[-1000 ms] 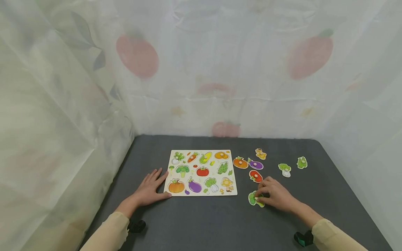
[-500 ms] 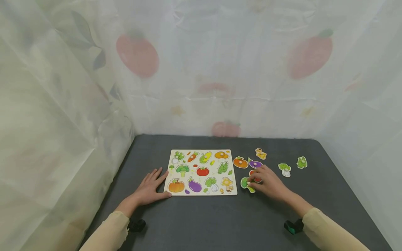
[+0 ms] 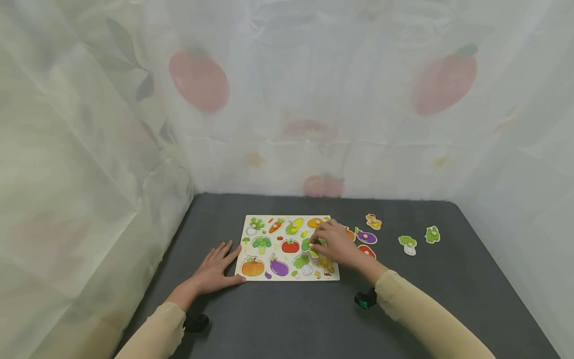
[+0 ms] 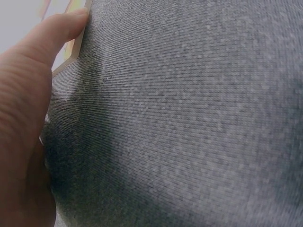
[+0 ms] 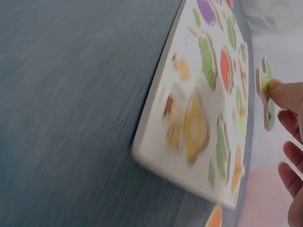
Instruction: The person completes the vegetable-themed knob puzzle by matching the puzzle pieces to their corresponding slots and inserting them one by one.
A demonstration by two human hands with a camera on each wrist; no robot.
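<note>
1. The broccoli piece is a thin cutout—green crown, yellow-green stalk, white border—poised over the right part of the printed vegetable board.
2. The right hand pinches it between thumb and finger; the left hand lies with fingers spread wide, touching the board's left edge.
3. Half a second ago the piece was right of the board, beside the tomato piece; the left hand has kept its place.
4. The right wrist view shows what the head view hides: the piece's pale wooden edge, tilted—and clear of the board.
</note>
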